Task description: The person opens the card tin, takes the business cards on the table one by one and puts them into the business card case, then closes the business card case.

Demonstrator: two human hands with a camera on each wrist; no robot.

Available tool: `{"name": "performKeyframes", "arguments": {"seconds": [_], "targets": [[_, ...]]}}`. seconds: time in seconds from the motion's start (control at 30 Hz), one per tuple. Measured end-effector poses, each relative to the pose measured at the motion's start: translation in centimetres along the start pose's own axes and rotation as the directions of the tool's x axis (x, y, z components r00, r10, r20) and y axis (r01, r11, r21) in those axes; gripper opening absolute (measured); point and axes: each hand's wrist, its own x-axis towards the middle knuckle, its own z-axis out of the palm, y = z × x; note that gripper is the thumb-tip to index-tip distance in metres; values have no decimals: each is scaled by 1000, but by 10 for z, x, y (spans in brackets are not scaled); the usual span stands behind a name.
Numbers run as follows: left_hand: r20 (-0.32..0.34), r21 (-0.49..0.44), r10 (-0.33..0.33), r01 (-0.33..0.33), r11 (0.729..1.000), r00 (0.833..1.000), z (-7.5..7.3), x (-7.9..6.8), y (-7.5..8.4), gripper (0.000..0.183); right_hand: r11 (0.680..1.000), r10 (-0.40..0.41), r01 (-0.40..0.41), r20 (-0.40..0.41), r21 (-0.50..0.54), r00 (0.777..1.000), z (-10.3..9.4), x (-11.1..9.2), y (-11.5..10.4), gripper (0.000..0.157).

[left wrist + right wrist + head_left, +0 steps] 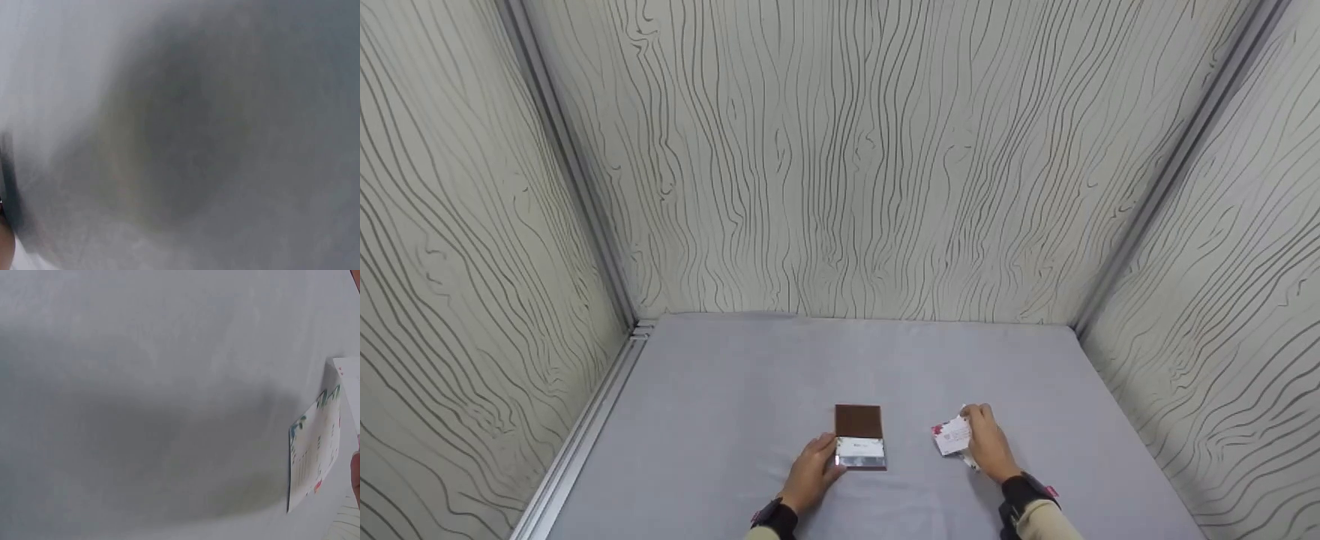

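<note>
At left, the person's left hand (810, 472) holds the near-left edge of an open, rectangular brown card case (858, 421) — fingers along the side, thumb at the lower corner. The case lies on the smooth, lightly creased grey cloth (720, 390); its upper panel is flat and brown, its lower part glossy and silvery, with a thin white printed card (860, 448) on it. At right, the right hand (990, 446) pinches a white paper card (350, 388) beside overlapping white cards with green-leaf and red floral print (315, 444); whether these are also gripped cannot be told. Step in hand, as judged: separating cards while steadying the case. The next move calls for a light, edge-only pinch — thin stock bends easily.
</note>
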Motion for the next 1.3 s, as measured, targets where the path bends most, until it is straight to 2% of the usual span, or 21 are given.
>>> {"name": "performKeyframes", "arguments": {"seconds": [0.1, 0.33, 0.53, 0.73, 0.83, 0.97, 1.1, 1.3], "targets": [[-7, -2, 10, -10, 1000, 1000, -1, 0, 0, 48, 1000, 15, -15, 5, 20, 1000, 6, 2, -7, 29], [25, -16, -41, 41, 999, 999, -4, 1, 3, 48, 998, 6, -6, -6, 61, 1000, 18, 5, -22, 25], [14, -23, -26, 26, 999, 1000, -2, -1, 2, 49, 997, 8, -7, -16, 80, 1000, 28, 8, -31, 26], [-35, -14, 27, -28, 1000, 999, -5, -2, 3, 48, 994, -47, 50, -35, 95, 998, 36, 12, -42, 26], [-12, -15, 7, -7, 1000, 1000, -6, -1, 4, 49, 993, -58, 61, -33, 98, 998, 40, 14, -50, 27], [53, -29, -55, 57, 998, 997, -8, 0, 6, 50, 990, -71, 73, -18, 120, 997, 44, 17, -63, 33], [74, -17, -79, 81, 997, 994, -7, 2, 6, 50, 983, -96, 92, 19, 160, 995, 48, 18, -77, 42], [63, -22, -94, 96, 995, 994, -5, 2, 6, 49, 975, -106, 98, 31, 197, 994, 54, 22, -89, 30]]}}
